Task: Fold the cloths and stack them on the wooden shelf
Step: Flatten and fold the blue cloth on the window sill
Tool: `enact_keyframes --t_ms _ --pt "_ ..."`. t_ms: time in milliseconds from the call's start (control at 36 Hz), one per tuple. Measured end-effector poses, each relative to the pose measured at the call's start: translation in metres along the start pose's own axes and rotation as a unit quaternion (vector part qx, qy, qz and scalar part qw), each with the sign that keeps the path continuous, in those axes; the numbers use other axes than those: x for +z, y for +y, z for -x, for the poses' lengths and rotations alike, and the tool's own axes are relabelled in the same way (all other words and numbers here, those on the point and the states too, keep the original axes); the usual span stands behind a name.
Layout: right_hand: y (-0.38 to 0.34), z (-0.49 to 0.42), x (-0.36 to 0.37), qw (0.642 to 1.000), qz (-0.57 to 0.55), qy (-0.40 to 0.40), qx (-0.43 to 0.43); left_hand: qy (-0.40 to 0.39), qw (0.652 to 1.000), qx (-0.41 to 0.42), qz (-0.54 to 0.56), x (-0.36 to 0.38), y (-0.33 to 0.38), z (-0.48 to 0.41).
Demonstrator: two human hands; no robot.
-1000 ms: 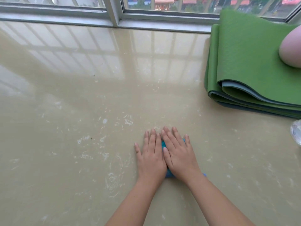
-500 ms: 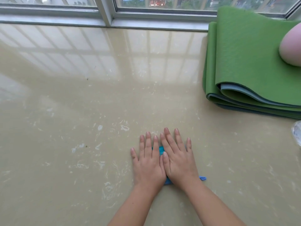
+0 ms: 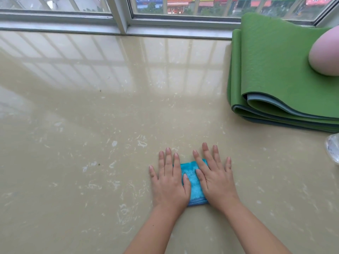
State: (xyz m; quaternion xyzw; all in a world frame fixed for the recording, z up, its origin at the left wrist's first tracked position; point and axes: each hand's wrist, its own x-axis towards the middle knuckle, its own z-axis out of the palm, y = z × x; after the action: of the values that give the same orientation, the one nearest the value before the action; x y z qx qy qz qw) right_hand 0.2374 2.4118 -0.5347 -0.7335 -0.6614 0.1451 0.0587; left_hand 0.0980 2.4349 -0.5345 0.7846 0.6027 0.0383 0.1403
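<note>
A small blue fluffy cloth [image 3: 193,182], folded into a compact rectangle, lies flat on the glossy beige floor [image 3: 91,134]. My left hand [image 3: 169,182] presses on its left part with straight fingers spread. Over the cloth's right part lies my right hand [image 3: 214,178], also flat with straight fingers. A strip of the cloth shows between the two hands. No wooden shelf is in view.
A folded green mat [image 3: 275,70] lies at the far right by the window frame [image 3: 121,22], with a pink rounded object [image 3: 324,55] on it. A clear plastic item [image 3: 333,149] pokes in at the right edge.
My hands have slid apart sideways over the cloth, uncovering its middle. Before, they lay side by side and hid nearly all of it.
</note>
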Motion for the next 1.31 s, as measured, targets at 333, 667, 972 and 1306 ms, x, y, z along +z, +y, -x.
enact_keyframes --t_ms 333,667,972,1306 --pt "-0.017 -0.001 -0.028 0.996 -0.068 0.054 0.006 0.074 0.991 0.085 0.066 -0.021 -0.006 0.008" --pt "-0.022 0.005 0.007 0.998 -0.003 0.028 -0.061 0.024 0.989 0.141 0.024 0.005 -0.014 0.014" --pt "-0.01 0.009 0.005 0.998 -0.024 0.028 -0.041 -0.012 0.99 0.14 0.006 0.0 -0.017 0.016" --pt "0.017 0.021 -0.008 0.999 -0.021 -0.041 -0.006 -0.048 0.993 0.095 0.051 -0.008 -0.035 0.026"
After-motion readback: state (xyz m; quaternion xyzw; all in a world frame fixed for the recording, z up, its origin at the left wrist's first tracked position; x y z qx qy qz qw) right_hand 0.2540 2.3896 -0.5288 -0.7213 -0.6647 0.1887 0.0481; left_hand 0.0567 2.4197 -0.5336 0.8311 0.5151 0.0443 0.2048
